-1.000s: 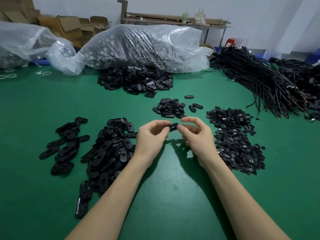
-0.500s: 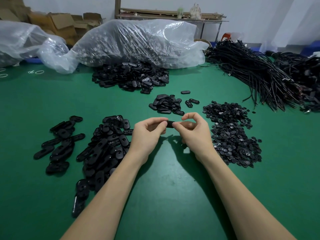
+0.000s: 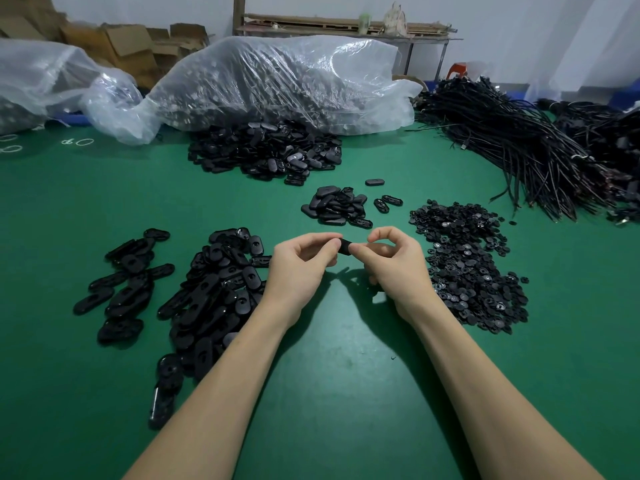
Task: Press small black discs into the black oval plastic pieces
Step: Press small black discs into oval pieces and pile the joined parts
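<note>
we pinch one black oval piece (image 3: 344, 246) between the curled fingertips of our left hand (image 3: 300, 268) and right hand (image 3: 398, 265), above the green table (image 3: 346, 393). its long axis runs left to right, one end in each grip; whether a disc is seated we cannot tell. we count four heaps of oval pieces: two at left (image 3: 121, 282) (image 3: 214, 292), a small one ahead (image 3: 334, 206), a large one beyond (image 3: 266, 150). one heap of small black discs (image 3: 467, 268) lies right. two plastic bags (image 3: 277, 84) and cable bundles (image 3: 519, 147) sit behind.
</note>
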